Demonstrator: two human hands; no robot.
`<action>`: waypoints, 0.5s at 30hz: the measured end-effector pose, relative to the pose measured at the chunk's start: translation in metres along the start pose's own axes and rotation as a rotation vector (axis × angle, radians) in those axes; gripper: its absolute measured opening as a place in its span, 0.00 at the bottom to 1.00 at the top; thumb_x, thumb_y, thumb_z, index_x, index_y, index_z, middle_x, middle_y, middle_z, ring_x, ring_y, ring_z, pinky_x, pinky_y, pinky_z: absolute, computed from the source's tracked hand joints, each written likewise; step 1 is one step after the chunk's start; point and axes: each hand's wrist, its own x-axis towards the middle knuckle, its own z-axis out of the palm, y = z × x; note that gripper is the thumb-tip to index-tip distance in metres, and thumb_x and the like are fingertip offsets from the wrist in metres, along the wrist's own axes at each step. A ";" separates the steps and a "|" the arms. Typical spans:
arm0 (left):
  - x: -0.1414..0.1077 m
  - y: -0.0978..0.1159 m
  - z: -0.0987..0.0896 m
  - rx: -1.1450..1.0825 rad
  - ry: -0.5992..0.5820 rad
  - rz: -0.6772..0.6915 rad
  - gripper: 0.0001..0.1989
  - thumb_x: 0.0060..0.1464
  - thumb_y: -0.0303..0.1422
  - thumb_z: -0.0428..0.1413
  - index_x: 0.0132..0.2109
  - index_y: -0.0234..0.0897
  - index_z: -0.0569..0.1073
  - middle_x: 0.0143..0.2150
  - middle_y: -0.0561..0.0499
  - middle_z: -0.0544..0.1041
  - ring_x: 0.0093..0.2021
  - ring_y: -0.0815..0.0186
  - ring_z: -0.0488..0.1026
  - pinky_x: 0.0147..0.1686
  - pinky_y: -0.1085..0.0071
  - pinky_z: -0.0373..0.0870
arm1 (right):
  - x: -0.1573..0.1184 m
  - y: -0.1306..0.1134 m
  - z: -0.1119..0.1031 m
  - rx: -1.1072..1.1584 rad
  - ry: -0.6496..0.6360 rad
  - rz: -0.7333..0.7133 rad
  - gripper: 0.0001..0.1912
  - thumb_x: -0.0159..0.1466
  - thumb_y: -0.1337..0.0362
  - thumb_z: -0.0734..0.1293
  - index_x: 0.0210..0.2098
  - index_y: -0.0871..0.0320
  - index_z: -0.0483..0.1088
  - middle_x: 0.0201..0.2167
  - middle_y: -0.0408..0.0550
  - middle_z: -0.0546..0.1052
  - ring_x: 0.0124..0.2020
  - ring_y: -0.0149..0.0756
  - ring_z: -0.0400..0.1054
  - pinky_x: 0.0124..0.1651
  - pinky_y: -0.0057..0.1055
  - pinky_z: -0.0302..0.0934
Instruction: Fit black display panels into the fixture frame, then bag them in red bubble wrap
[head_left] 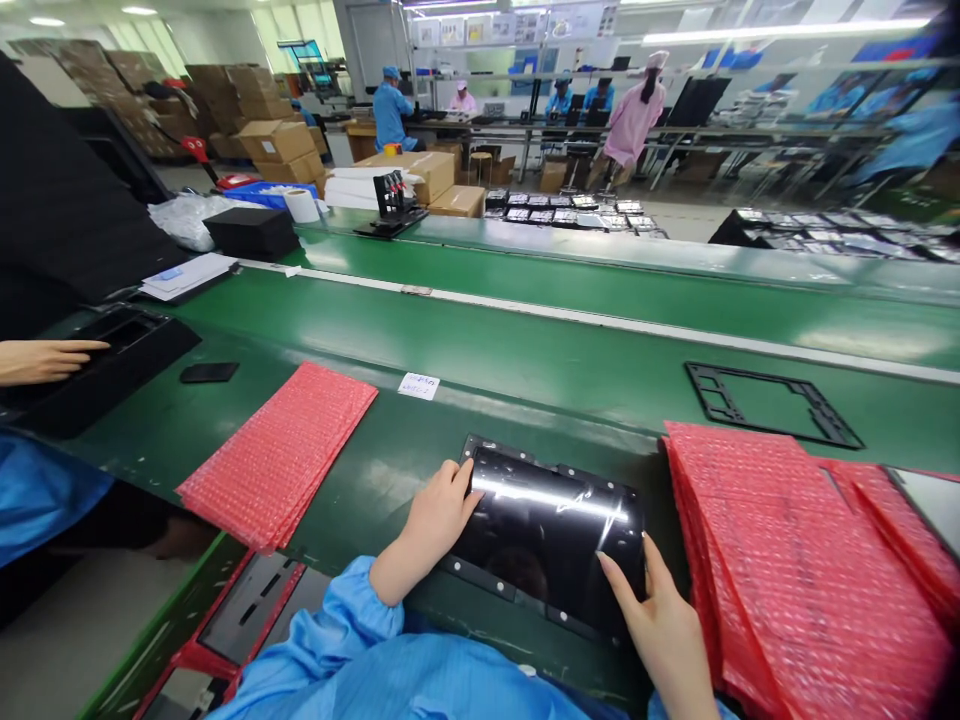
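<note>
A glossy black panel (547, 515), probably a screen, lies on the green bench in front of me. It sits within a dark frame whose edge strips (517, 590) carry several pale round spots. My left hand (442, 510) grips the panel's left end, thumb on top. At the right end my right hand (652, 600) holds it, thumb on the glossy face and fingers at the edge. Bright light streaks reflect off the surface. The panel's underside is hidden.
Red bubble-wrap sleeves are stacked at left (281, 450) and right (795, 560). Behind lie a thin black frame (772, 405) and a white label (418, 386). A co-worker's hand (52, 360) touches a black tray (135, 350) at far left. A green bin (161, 640) stands below.
</note>
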 end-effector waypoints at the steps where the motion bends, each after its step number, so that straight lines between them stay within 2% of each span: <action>1: -0.001 0.001 0.001 0.074 -0.002 0.010 0.21 0.63 0.38 0.47 0.60 0.37 0.63 0.45 0.44 0.69 0.44 0.58 0.71 0.41 0.64 0.70 | 0.001 0.000 0.000 -0.003 -0.013 0.000 0.47 0.57 0.36 0.61 0.64 0.63 0.56 0.13 0.35 0.63 0.14 0.38 0.64 0.21 0.31 0.58; 4: -0.003 0.000 0.003 0.259 -0.006 0.052 0.21 0.64 0.38 0.45 0.61 0.37 0.63 0.44 0.44 0.70 0.43 0.59 0.72 0.38 0.67 0.71 | 0.003 0.000 0.000 0.002 -0.029 -0.004 0.48 0.57 0.35 0.60 0.64 0.64 0.56 0.12 0.33 0.59 0.15 0.39 0.63 0.22 0.32 0.57; 11: -0.003 0.000 0.004 0.319 0.000 0.069 0.21 0.65 0.38 0.44 0.60 0.36 0.64 0.44 0.44 0.71 0.42 0.59 0.73 0.35 0.68 0.72 | 0.009 -0.004 -0.002 -0.017 -0.081 -0.021 0.44 0.59 0.36 0.59 0.65 0.59 0.55 0.11 0.33 0.61 0.14 0.40 0.65 0.22 0.32 0.58; 15: -0.002 0.005 -0.001 0.377 -0.048 0.066 0.21 0.65 0.37 0.44 0.60 0.35 0.65 0.44 0.43 0.72 0.42 0.59 0.73 0.33 0.70 0.71 | 0.012 -0.009 -0.007 -0.239 -0.118 -0.081 0.42 0.63 0.38 0.53 0.65 0.62 0.53 0.13 0.40 0.68 0.18 0.46 0.71 0.22 0.33 0.59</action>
